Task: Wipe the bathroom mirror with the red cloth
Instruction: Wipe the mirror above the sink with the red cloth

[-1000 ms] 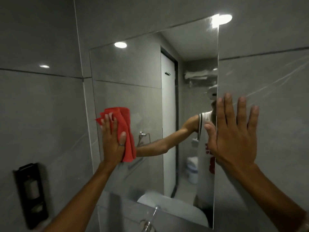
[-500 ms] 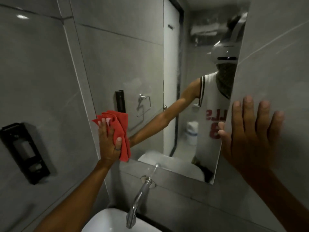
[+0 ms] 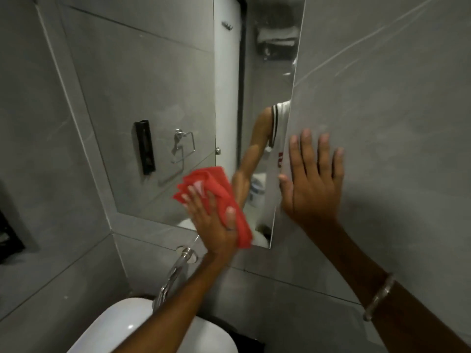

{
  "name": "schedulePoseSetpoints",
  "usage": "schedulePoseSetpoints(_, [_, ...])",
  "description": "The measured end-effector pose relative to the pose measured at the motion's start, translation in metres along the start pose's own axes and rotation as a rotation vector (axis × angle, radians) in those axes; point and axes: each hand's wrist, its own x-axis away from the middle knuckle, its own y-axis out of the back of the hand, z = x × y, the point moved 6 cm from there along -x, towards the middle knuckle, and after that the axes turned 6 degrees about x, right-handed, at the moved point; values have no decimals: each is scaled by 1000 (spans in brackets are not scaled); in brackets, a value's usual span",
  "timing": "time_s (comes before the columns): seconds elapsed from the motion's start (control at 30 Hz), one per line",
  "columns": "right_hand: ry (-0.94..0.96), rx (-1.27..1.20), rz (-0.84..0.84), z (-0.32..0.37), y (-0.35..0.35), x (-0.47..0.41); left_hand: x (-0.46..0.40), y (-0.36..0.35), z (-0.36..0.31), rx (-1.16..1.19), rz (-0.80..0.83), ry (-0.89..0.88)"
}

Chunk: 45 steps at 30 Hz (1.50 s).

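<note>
Red cloth (image 3: 219, 190) further right — under left hand (image 3: 216, 225)

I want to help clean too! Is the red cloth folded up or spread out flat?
Folded. The red cloth shows stacked layers under the left hand pressing it on the mirror.

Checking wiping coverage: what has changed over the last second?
The left hand slid the red cloth down the left side of the mirror, then rightward along its bottom edge, nearly to the lower right corner. It still presses the cloth flat; the right hand stays flat on the wall beside the mirror.
</note>
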Motion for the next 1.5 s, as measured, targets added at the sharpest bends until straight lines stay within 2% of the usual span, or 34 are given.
schedulePoseSetpoints(0.07, [12, -113, 51, -10, 9, -1, 24, -20, -43, -23, 100, -141])
schedulePoseSetpoints(0.13, [34, -217, 100, -19, 22, -1, 43, -25, -67, -54, 122, -240])
schedulePoseSetpoints(0.27, [35, -262, 124, -36, 44, -5, 38, -21, -78, -110, 129, -299])
schedulePoseSetpoints(0.43, [-52, -301, 49, -57, 53, -47, -86, -16, -144, -65, 168, -465])
schedulePoseSetpoints(0.5, [-63, -327, 5, -58, 54, -69, -157, -3, -184, -39, 120, -535])
schedulePoseSetpoints(0.67, [-56, -353, -48, -62, 59, -104, -326, 28, -279, -10, 43, -570])
schedulePoseSetpoints(0.8, [-80, -371, -73, -66, 66, -114, -382, 40, -310, -64, 25, -507])
schedulePoseSetpoints(0.93, [-154, -444, -56, -68, 60, -96, -337, 31, -288, -41, -45, -525])
schedulePoseSetpoints(1.1, [-181, -490, -5, -63, 48, -65, -239, 5, -226, -36, -14, -561])
schedulePoseSetpoints(1.33, [-298, -615, 115, -44, 57, -6, -68, -20, -134, -51, 199, -589])
schedulePoseSetpoints(1.5, [-413, -675, 190, -32, 71, 37, 18, -15, -90, 17, 359, -598])
